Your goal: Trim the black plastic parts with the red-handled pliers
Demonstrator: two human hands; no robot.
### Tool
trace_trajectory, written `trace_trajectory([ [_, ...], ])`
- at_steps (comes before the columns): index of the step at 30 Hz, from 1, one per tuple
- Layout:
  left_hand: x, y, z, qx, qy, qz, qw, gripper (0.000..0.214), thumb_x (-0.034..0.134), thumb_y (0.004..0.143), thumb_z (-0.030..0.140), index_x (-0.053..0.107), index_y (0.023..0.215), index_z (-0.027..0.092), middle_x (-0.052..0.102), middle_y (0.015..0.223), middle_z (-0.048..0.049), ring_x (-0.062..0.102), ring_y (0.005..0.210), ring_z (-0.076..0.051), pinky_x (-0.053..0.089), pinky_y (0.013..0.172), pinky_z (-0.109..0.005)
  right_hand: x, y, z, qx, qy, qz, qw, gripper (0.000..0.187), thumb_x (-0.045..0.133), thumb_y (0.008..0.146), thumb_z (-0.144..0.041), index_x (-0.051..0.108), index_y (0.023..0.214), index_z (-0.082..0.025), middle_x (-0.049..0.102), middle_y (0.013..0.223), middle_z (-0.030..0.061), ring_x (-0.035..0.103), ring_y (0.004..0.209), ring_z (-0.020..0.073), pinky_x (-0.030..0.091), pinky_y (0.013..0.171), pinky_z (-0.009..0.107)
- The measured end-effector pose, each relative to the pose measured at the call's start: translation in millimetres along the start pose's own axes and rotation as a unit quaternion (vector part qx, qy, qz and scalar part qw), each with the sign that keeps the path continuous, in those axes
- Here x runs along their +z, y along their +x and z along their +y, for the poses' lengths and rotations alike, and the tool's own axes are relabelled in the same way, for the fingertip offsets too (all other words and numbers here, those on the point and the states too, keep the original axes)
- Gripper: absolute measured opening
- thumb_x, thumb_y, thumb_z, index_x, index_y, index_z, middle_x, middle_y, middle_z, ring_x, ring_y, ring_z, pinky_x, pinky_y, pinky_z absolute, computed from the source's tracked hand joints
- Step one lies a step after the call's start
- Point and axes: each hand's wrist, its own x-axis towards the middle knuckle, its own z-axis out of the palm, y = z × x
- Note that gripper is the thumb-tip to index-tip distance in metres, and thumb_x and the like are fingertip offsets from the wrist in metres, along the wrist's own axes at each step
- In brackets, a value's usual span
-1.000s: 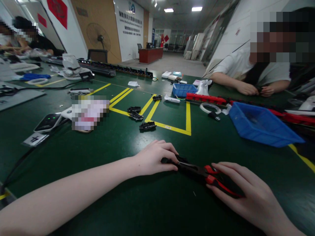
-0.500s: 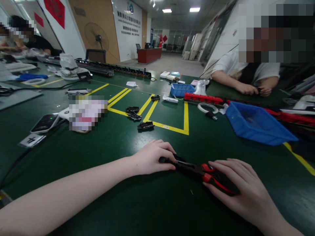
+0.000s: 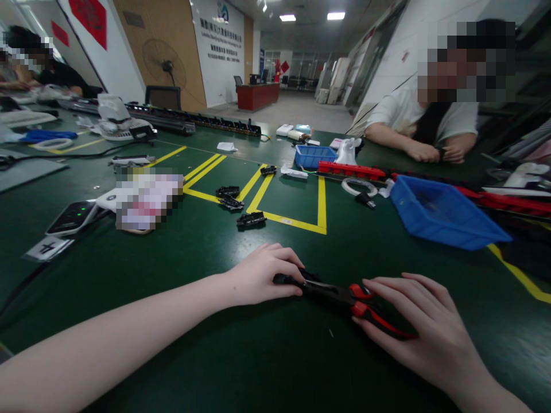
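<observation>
My right hand (image 3: 424, 321) is closed around the red handles of a pair of long-nose pliers (image 3: 333, 293), which point left just above the green tabletop. My left hand (image 3: 267, 275) pinches a small black plastic part (image 3: 284, 280). The jaws of the pliers reach this part at my left fingertips; exactly what they grip there is hidden. Beyond my hands lie more black parts, one black piece (image 3: 251, 220) close by, a pair of black pieces (image 3: 229, 198) near the yellow tape, and a smaller black piece (image 3: 268, 170) farther off.
A large blue bin (image 3: 447, 215) stands at right, with a smaller blue bin (image 3: 316, 156) farther back. A red strip (image 3: 350, 170) and a clear tape roll (image 3: 359, 187) lie between them. At left are a phone (image 3: 148, 201) and a cabled device (image 3: 72, 217). A person (image 3: 424, 129) sits across the table.
The whole view has shifted slightly, so things appear a little farther left. My hands, the pliers and the black part keep nearly the same positions relative to each other.
</observation>
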Motion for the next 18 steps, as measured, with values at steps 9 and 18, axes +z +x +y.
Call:
trace_trajectory([
  [9, 2.1, 0.3, -2.4, 0.009, -0.001, 0.007, 1.000, 0.016, 0.067, 0.089, 0.033, 0.071, 0.099, 0.022, 0.065, 0.117, -0.0034, 0.058, 0.105, -0.020, 0.040, 0.094, -0.036, 1.7, 2.1, -0.2, -0.015, 0.001, -0.002, 1.000, 0.042, 0.069, 0.082, -0.033, 0.058, 0.121, -0.020, 0.069, 0.104, 0.0075, 0.066, 0.091, 0.0239, 0.045, 0.092, 0.046],
  [18, 0.6, 0.6, -0.9, 0.008, -0.001, -0.001, 1.000, 0.017, 0.067, 0.089, 0.034, 0.071, 0.100, 0.022, 0.065, 0.118, -0.0044, 0.058, 0.106, -0.021, 0.040, 0.092, -0.037, 1.6, 1.5, 2.1, -0.002, 0.023, -0.018, 1.000, 0.043, 0.070, 0.081, -0.036, 0.058, 0.120, -0.024, 0.070, 0.105, 0.0056, 0.066, 0.091, 0.0239, 0.047, 0.091, 0.047],
])
